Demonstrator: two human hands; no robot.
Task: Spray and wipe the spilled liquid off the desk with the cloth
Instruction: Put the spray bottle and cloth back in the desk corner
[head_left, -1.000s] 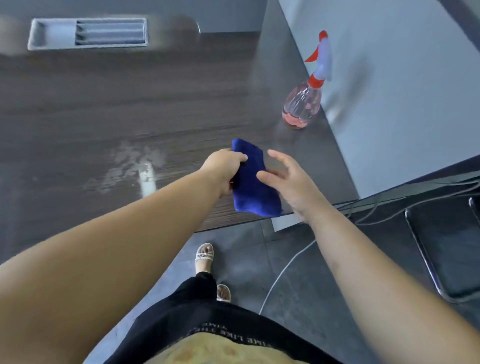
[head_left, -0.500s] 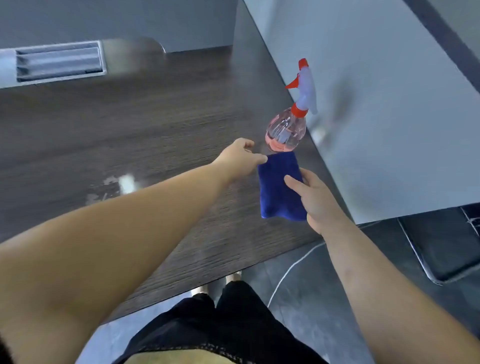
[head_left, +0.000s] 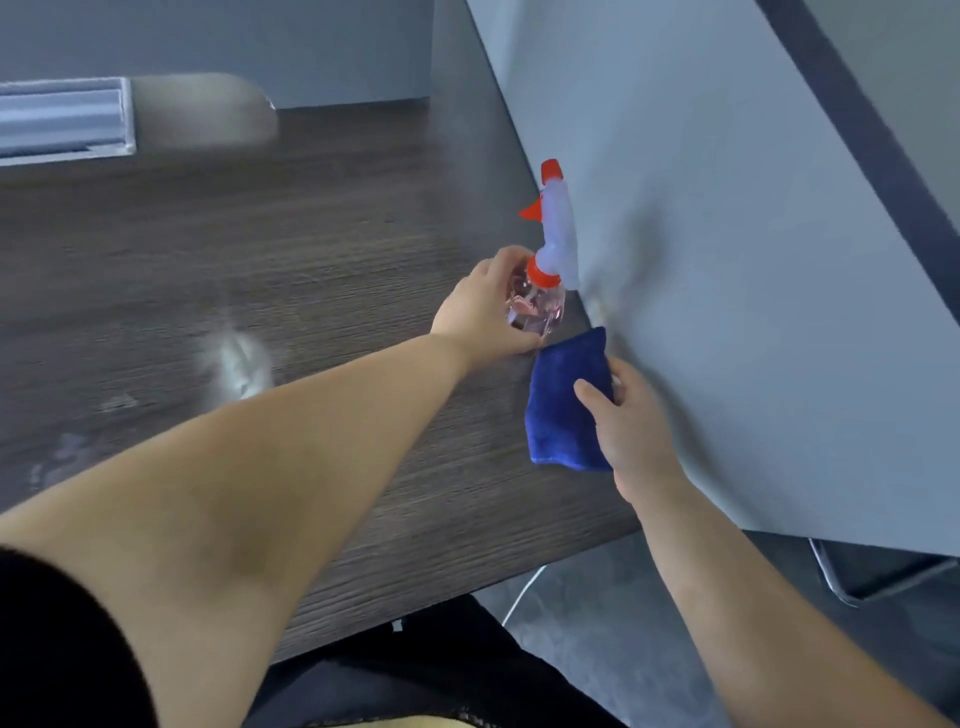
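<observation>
left hand (head_left: 485, 312) curls around the pink spray bottle (head_left: 537, 309) standing on the desk (head_left: 363, 249) by a grey partition (head_left: 727, 260), right hand (head_left: 631, 421) pinches a folded blue cloth (head_left: 558, 415) just beside it; best to lift with a firm grip and aim the nozzle (head_left: 530, 210) at the pale spill (head_left: 239, 364) leftward.

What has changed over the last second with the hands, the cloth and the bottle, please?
The left hand let go of the cloth, reached forward to the bottle and now grips its body. The right hand took the cloth over and holds it. The bottle still stands upright beside the partition, and the spill remains unwiped.
</observation>
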